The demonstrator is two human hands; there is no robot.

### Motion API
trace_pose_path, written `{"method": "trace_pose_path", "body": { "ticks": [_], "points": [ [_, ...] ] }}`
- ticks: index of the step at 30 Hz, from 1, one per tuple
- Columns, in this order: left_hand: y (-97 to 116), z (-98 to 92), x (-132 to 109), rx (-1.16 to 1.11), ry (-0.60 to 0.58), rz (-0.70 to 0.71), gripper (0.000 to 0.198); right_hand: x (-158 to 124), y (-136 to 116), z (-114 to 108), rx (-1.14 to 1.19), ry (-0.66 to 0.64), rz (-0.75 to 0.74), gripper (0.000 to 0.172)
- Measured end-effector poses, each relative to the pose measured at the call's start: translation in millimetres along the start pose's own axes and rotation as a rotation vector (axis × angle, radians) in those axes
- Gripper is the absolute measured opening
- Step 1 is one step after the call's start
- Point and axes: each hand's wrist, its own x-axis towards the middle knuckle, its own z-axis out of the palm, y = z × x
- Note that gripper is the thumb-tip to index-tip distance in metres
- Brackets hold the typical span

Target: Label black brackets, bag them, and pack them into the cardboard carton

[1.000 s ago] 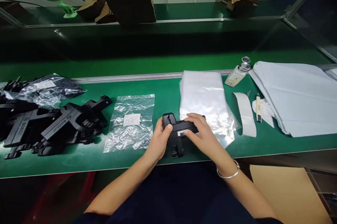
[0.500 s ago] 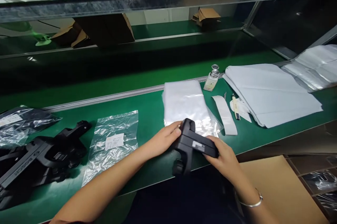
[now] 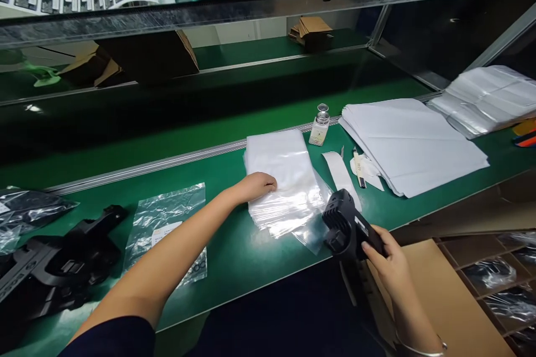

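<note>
My left hand [image 3: 254, 186] rests on the stack of clear plastic bags [image 3: 278, 153], its fingers curled and pressed together at the bags' surface. Whether a bag is pinched between them, I cannot tell. My right hand [image 3: 392, 259] grips a black plastic part [image 3: 342, 217] by its straight arm, over the bench's front edge. The part has a ribbed, curved end and a small white mark, partly turned away. Left of my left forearm lies a clear bag with a printed label [image 3: 165, 231], partly covered by the arm.
Black plastic parts [image 3: 62, 267], one lettered BOSCH, lie at the left. A small bottle [image 3: 319, 127], a white strip [image 3: 337, 170], a cutter knife [image 3: 359, 168] and white sheets [image 3: 412, 144] lie to the right. An open carton [image 3: 444, 290] stands below the bench. A metal shelf edge [image 3: 251, 13] crosses above.
My left hand has let go of the black part and moved onto the bag stack. My right hand has carried the part to the right and turned it.
</note>
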Motion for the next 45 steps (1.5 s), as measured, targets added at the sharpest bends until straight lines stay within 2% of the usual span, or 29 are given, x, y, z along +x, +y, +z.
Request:
{"method": "trace_pose_path", "body": {
  "ticks": [5, 11, 13, 17, 19, 23, 29, 32, 37, 41, 45],
  "points": [
    [8.1, 3.3, -9.1, 0.124, 0.073, -0.006, 0.022, 2.7, -7.2, 10.9, -0.052, -0.094, -0.055, 0.037],
    [15.4, 6.5, -17.0, 0.237, 0.168, 0.01, 0.018, 2.5, -23.1, 18.5, -0.093, -0.109, -0.098, 0.034],
    [15.7, 7.7, -18.9, 0.246, 0.212, -0.021, 0.018, 2.4, -25.2, 19.3, -0.087, -0.116, -0.101, 0.033],
    [14.6, 15.7, -20.6, 0.265, 0.359, -0.159, 0.034, 3.5, -28.3, 22.6, -0.07, -0.123, -0.091, 0.034],
    [13.4, 20.8, -20.5, 0.278, 0.399, -0.193, 0.035, 5.0, -30.0, 25.6, -0.068, -0.131, -0.088, 0.034],
    [11.5, 25.6, -24.0, 0.295, 0.362, -0.114, 0.029, 7.5, -30.0, 30.5, -0.07, -0.149, -0.097, 0.034],
    [14.2, 17.0, -43.5, 0.264, 0.299, 0.01, 0.023, 7.6, -32.6, 35.8, -0.198, -0.15, -0.158, 0.034],
    [14.0, 8.9, -49.7, 0.231, 0.324, -0.047, 0.016, 9.8, -39.9, 46.5, -0.352, -0.196, -0.234, 0.031],
    [6.6, -2.8, -55.0, 0.127, 0.42, -0.233, 0.016, 16.4, -42.9, 67.8, -0.511, -0.262, -0.318, 0.027],
    [6.6, 8.9, -58.5, -0.02, 0.403, -0.277, 0.023, 17.6, -38.8, 64.3, -0.503, -0.255, -0.32, 0.028],
    [11.0, 28.5, -51.8, -0.197, 0.275, -0.181, 0.031, 11.0, -47.4, 45.6, -0.369, -0.297, -0.317, 0.027]
  ]
}}
